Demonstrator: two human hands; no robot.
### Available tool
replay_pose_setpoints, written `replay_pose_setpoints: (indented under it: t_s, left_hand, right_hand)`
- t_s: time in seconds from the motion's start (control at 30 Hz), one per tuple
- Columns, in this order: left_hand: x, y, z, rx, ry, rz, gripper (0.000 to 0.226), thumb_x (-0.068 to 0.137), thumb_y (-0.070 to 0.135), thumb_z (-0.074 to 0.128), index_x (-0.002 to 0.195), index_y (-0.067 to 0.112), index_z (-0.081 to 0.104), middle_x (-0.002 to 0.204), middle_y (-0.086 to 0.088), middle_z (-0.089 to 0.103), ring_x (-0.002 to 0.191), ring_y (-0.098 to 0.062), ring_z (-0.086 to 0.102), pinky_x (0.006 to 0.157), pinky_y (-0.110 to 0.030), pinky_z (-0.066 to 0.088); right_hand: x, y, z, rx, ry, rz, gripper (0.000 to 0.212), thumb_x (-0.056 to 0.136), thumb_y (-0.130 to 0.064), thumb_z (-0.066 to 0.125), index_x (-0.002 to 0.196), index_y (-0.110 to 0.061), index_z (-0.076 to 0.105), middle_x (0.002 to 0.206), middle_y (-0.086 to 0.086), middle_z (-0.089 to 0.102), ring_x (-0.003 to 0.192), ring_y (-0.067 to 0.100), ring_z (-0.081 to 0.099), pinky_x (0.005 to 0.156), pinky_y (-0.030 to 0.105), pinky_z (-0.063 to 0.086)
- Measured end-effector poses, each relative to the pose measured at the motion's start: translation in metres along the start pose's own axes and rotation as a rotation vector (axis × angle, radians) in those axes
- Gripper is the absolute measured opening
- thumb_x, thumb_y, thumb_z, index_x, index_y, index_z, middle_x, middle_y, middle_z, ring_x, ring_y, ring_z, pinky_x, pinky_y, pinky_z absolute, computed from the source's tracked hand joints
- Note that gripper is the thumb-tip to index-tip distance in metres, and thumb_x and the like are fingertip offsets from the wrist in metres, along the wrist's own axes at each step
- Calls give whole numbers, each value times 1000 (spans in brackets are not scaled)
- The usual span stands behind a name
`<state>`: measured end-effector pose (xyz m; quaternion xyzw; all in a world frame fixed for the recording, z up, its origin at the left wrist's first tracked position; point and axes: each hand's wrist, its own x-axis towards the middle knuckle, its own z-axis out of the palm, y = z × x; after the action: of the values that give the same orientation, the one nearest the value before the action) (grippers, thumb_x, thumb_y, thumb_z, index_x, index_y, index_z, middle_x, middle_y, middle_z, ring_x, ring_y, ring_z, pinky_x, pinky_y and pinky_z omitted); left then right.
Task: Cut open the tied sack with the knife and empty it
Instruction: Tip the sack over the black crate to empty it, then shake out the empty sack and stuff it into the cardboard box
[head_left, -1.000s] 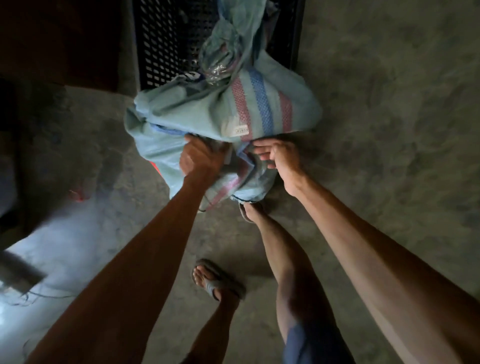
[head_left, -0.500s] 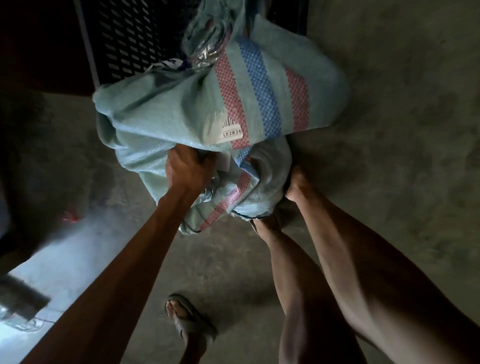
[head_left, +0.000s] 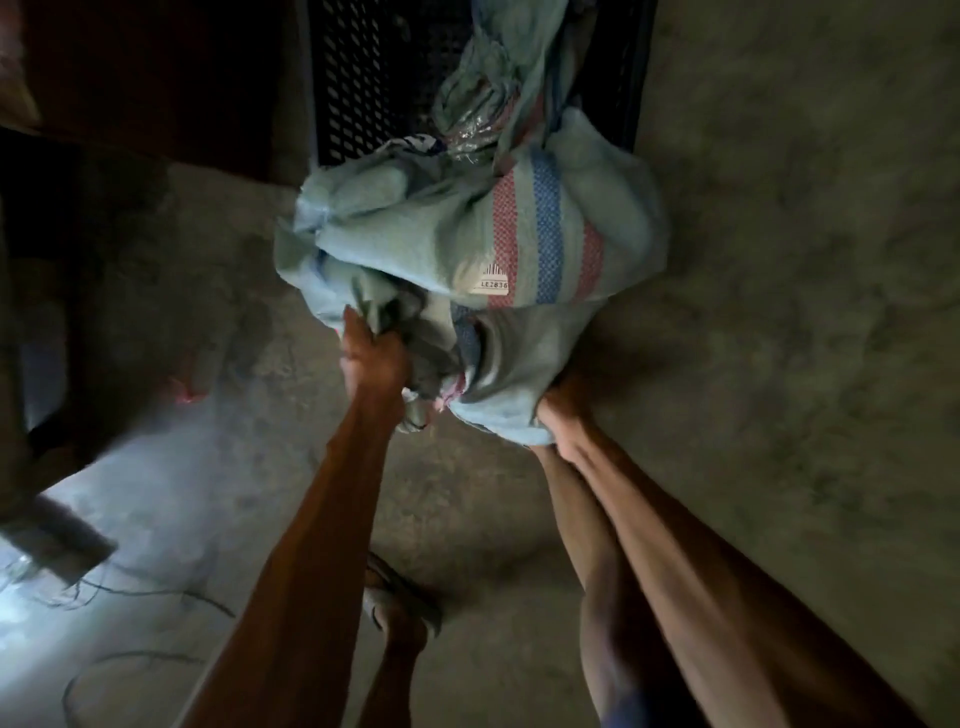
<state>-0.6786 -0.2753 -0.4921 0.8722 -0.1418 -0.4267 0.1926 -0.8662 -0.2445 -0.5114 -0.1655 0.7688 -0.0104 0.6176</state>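
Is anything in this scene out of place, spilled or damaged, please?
Nothing is spilled. The pale blue woven sack with red and blue stripes is tipped mouth-first into the black perforated plastic crate, gripped at its bottom by the left hand and right hand. No knife is visible.

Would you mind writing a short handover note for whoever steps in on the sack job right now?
Left hand: closed on a bunch of fabric at the near end of the woven sack.
Right hand: gripping the sack's lower right corner from beneath.
Sack: light blue with red and blue stripes, held up off the concrete floor, its far end leaning into the black perforated crate.
Knife: not in view.
Done: sack appears already open at the far end, bunched over the crate.
Left: tip it further so the contents go out; none visible yet.
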Motion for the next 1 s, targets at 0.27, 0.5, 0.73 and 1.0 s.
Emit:
replay_pose_setpoints:
  t_s: [0.27,0.5,0.73,1.0]
  left_hand:
    - [-122,60,-162,-87,-147,-49,38,94,-10,50,121,14,63,105,-9,69,91,-20,64,77,-29,56]
    - [-227,154,-235,-324,-265,-73,34,93,-12,50,118,4,65,107,-20,72,84,-28,72,68,-33,63]
    - [-271,259,-293,-432,-293,-46,23,96,-6,50,95,9,68,92,-19,73,78,-30,71,82,-44,59]
    - [-281,376,-319,-361,-343,79,12,95,-2,56,93,-1,68,78,-18,72,57,-22,70,49,-27,60]
  right_hand:
    - [-188,-40,-33,348,92,40,34,100,-3,46,133,3,53,125,15,60,98,24,57,52,0,43]
    - [-319,-86,-98,509,88,130,17,99,-14,51,104,-12,67,117,17,67,108,36,64,89,44,52]
    - [-403,-167,-163,420,101,-12,30,101,-13,43,120,4,60,118,20,64,109,37,63,88,40,52]
    - [-453,-279,-228,393,56,-235,29,95,-15,45,103,-1,69,107,18,69,101,34,66,96,46,53]
